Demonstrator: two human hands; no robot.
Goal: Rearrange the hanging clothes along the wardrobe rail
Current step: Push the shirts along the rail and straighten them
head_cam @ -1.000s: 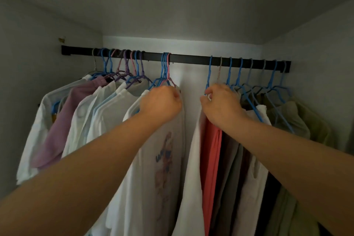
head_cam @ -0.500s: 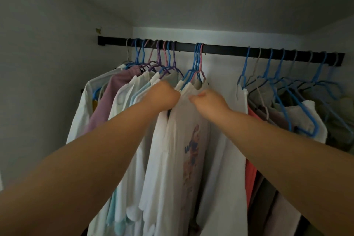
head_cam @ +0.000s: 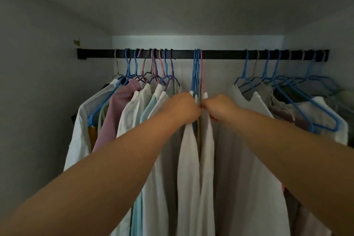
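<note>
- Hands meet at the middle of the wardrobe rail [head_cam: 220,54]: your left hand [head_cam: 184,108] and right hand [head_cam: 218,106] are both curled into the shoulders of the white garments [head_cam: 197,159] hanging from the small middle cluster of hangers [head_cam: 197,71], knuckles almost touching. Each appears to grip fabric or hanger shoulder; the fingertips are hidden, so exactly what each pinches cannot be told.
- Step in hand, by the look of it: parting or shifting this middle cluster. Keep your hold high, close under the hooks, so the hangers slide along the rail rather than swing and tilt.
- Move the hooks together; three blue and one pink sit tightly side by side, and a lone one dragged sideways may snag its neighbour.
- Bare rail lies on both sides of the cluster, so you have room either way.
- Left group [head_cam: 134,105]: white, pale blue and pink garments packed on blue and purple hangers, hooks crowded and overlapping. Push into them gently or they will bunch.
- Right group [head_cam: 298,101]: blue hangers splayed at angles, one with its shoulder jutting forward over a white garment; likely the main catch point if you slide that way.
- Dim light hides the lower hems; do not trust them for spacing.
</note>
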